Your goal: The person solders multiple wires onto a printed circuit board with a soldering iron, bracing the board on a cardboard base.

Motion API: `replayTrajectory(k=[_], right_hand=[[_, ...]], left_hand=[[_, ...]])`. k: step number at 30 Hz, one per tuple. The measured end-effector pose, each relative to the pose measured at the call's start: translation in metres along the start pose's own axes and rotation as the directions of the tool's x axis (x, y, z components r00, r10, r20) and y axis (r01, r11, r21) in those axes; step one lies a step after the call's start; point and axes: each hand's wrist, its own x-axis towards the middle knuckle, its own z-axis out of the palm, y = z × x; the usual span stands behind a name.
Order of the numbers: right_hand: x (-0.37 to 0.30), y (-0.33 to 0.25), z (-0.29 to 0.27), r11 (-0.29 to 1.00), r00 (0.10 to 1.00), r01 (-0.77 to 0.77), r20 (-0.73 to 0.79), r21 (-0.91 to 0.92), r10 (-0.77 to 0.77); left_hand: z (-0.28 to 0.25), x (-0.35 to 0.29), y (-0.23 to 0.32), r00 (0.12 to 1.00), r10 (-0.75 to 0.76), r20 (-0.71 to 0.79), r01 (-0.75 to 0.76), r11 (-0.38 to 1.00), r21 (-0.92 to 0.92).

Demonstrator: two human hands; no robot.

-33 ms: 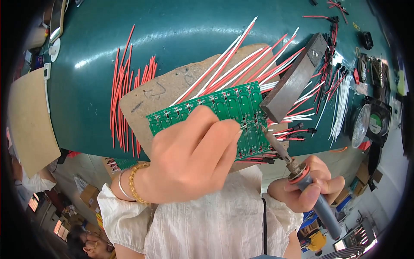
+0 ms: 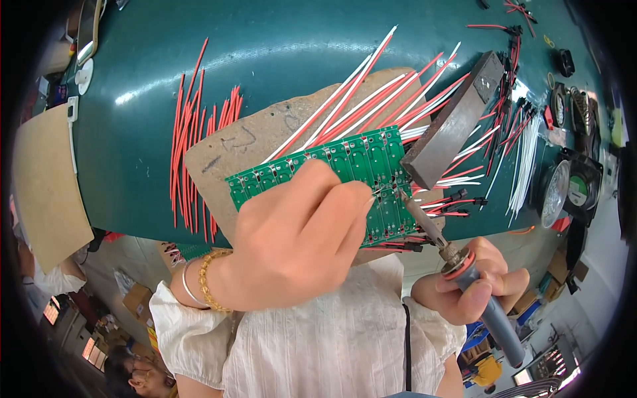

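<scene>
A green circuit board (image 2: 352, 159) lies tilted on a brown fibreboard sheet (image 2: 219, 156). Over its front edge is my left hand (image 2: 292, 232), fingers pinched on a thin, pale strand of solder wire (image 2: 379, 191), mostly hidden by the fingertips. My right hand (image 2: 481, 285) grips the grey handle of a soldering iron (image 2: 424, 222), whose tip meets the board's right part close to the strand. A dark metal bar (image 2: 454, 119) rests across the board's right corner. Red and white wires (image 2: 358, 99) stick out beyond the board's far edge.
Loose red wires (image 2: 189, 152) lie left of the sheet on the green tabletop (image 2: 133, 159). White wires (image 2: 524, 166) and black connectors (image 2: 458, 196) are at the right, near a black fan (image 2: 580, 186). A cardboard piece (image 2: 50, 186) sits far left. Another person (image 2: 139, 375) shows low left.
The iron's tip has shifted slightly left and away from me on the board. My left fingertips have moved a touch to the right; board and metal bar stay put.
</scene>
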Motion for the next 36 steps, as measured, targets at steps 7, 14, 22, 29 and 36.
replayTrajectory(k=[7, 14, 22, 29, 36], right_hand=[[-0.008, 0.002, -0.009, 0.997, 0.987, -0.037, 0.157, 0.067, 0.026], [0.0, 0.0, -0.005, 0.999, 0.994, 0.021, 0.103, 0.032, -0.024], [0.06, 0.003, 0.002, 0.982, 0.976, -0.147, -0.142, 0.122, 0.164], [0.11, 0.033, -0.009, 0.902, 0.87, -0.391, 0.393, 0.183, 0.297], [0.113, 0.033, -0.011, 0.907, 0.85, -0.42, 0.363, 0.032, 0.381]], left_hand=[[0.008, 0.0, -0.012, 0.987, 0.16, -0.007, -0.159, 0.985, 0.061], [-0.021, 0.006, 0.008, 0.996, -0.091, 0.009, 0.09, 0.995, 0.041], [-0.011, 0.032, -0.015, 0.999, -0.026, 0.032, 0.031, 0.99, -0.138], [0.0, 0.036, -0.024, 1.0, 0.013, 0.004, -0.013, 0.995, -0.099], [0.005, 0.037, -0.029, 1.0, 0.012, 0.021, -0.009, 0.994, -0.11]])
